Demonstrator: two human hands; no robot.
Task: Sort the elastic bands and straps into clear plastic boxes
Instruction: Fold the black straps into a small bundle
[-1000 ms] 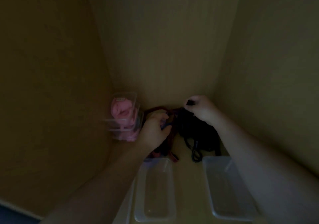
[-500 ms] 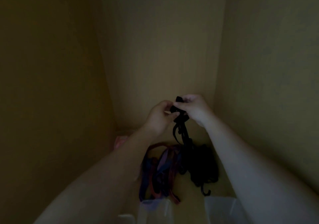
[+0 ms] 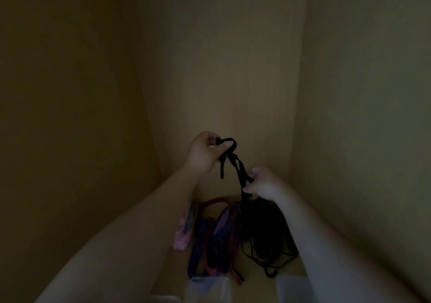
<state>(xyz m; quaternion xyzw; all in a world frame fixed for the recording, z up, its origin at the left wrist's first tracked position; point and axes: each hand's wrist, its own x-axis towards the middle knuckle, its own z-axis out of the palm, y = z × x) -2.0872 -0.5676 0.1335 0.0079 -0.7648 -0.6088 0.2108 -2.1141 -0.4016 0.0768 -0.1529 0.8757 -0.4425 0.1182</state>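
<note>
My left hand [image 3: 204,153] pinches the top end of a black strap [image 3: 234,160] and holds it up in front of the back wall. Lower and to the right, my right hand [image 3: 262,182] pinches the same strap where it runs down. Below it a heap of black bands [image 3: 265,230] lies on the shelf floor. Beside that heap, to the left, lies a pile of red, blue and purple straps [image 3: 217,239]. Two clear plastic boxes show only their far rims at the bottom edge, one [image 3: 207,286] left and one [image 3: 291,284] right.
A clear box with pink bands [image 3: 184,230] stands at the left, mostly hidden by my left forearm. Wooden walls close in the shelf on the left, back and right. The light is dim.
Both hands rose from the pile with the black strap. My left hand took the strap's top end and lifted it, while my right hand slid down along it. The camera tilted up.
</note>
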